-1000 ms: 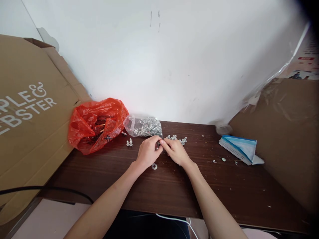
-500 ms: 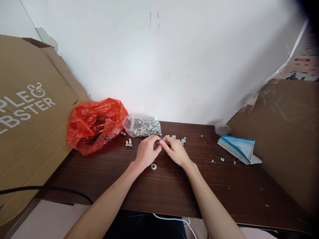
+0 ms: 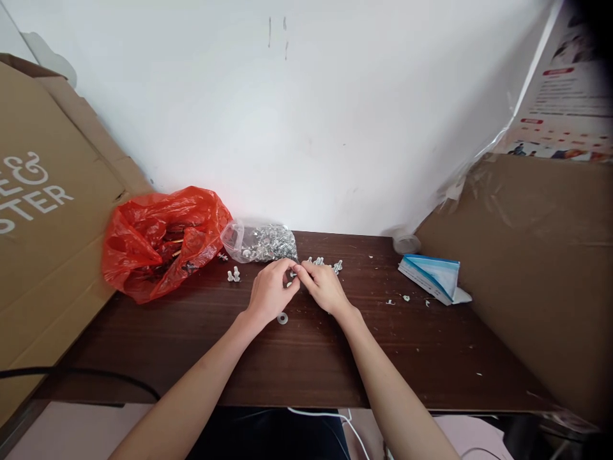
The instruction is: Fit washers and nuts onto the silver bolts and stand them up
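Note:
My left hand [image 3: 272, 289] and my right hand [image 3: 323, 287] meet above the table, their thumbs and forefingers pinched together. Between the fingertips a bit of a small silver metal piece shows; my fingers cover most of it, so its exact kind is hidden. A flat round washer [image 3: 282, 318] lies on the table just below my left hand. Beyond my right hand are several silver bolts [image 3: 338, 267]. Two pale bolts [image 3: 234, 275] stand to the left of my hands. Behind them lies a clear plastic bag [image 3: 268, 243] full of small metal fasteners.
A red plastic bag [image 3: 138, 246] with dark contents sits at the left, against a cardboard box [image 3: 48, 255]. At the right are a blue-and-white packet [image 3: 428, 278], a clear round container [image 3: 406, 241] and another cardboard panel [image 3: 536, 255]. White scraps [image 3: 406, 298] dot the dark wooden table [image 3: 297, 377].
The view has turned slightly to the right, so everything sits further left in the picture. My hands keep the same pinched pose over the table.

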{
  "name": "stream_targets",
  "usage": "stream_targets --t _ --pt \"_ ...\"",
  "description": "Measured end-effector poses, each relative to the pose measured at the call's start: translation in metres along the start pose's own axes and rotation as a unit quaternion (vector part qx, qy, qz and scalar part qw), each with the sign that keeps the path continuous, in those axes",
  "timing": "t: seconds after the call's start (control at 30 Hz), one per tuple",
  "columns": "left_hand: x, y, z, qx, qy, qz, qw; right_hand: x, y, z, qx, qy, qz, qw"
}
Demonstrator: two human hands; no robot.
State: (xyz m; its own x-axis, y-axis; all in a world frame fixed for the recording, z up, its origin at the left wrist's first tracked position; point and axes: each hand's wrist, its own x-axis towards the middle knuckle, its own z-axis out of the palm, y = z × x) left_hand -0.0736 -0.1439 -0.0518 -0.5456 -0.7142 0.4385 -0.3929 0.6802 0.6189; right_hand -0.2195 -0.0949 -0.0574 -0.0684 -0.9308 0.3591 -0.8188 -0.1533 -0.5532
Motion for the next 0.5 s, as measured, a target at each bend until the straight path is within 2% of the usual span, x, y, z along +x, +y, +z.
stream_targets --t 0.23,0.5 --pt "0.0007 -0.0006 0.0004 -0.017 0.015 0.020 1.000 -0.0010 -0.0011 -0.0016 0.023 0.002 -0.012 1.000" --pt "0.0017 -0.0037 0.0016 -0.038 0.022 0.025 0.999 -0.0014 -0.0035 -0.0034 0.068 0.019 0.012 0.997"
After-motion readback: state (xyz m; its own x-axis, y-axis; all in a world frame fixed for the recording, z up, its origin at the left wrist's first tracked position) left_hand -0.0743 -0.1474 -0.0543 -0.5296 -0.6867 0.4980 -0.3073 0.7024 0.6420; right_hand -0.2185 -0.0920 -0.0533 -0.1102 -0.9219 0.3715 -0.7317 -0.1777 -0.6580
